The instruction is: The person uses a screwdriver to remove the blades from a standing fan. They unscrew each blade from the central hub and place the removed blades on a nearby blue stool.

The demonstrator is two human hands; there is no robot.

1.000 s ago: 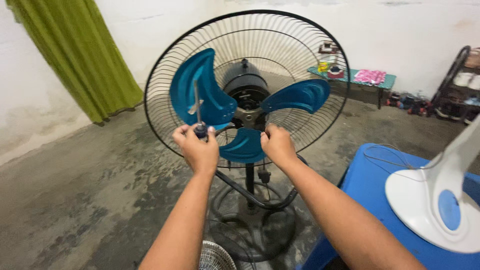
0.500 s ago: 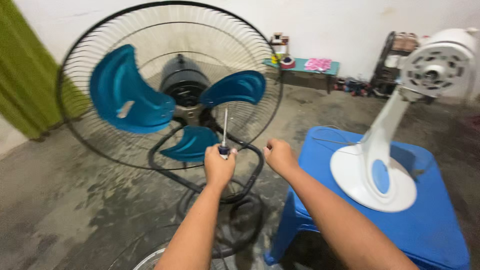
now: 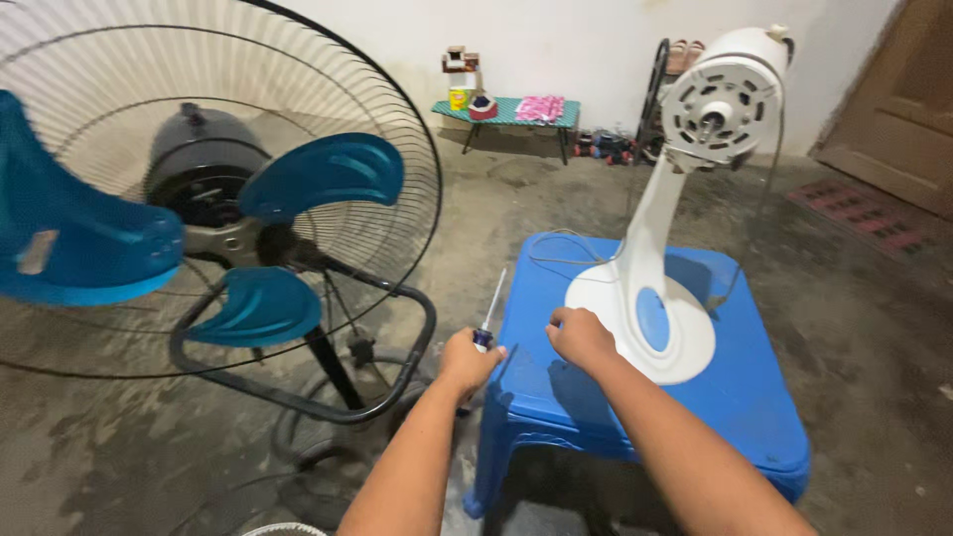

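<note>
Gripping a screwdriver (image 3: 491,310) in the fisted left hand (image 3: 469,359), shaft pointing toward 12 o'clock. Resting the loosely curled right hand (image 3: 581,335) on the blue plastic stool (image 3: 754,397), touching the white fan stand (image 3: 650,318) at 3 o'clock.

A small green-topped bench (image 3: 508,111) stands against the white wall (a pink cloth (image 3: 541,107) lies on it), beside a dark shoe rack (image 3: 663,84) and a brown wooden door (image 3: 898,99).
</note>
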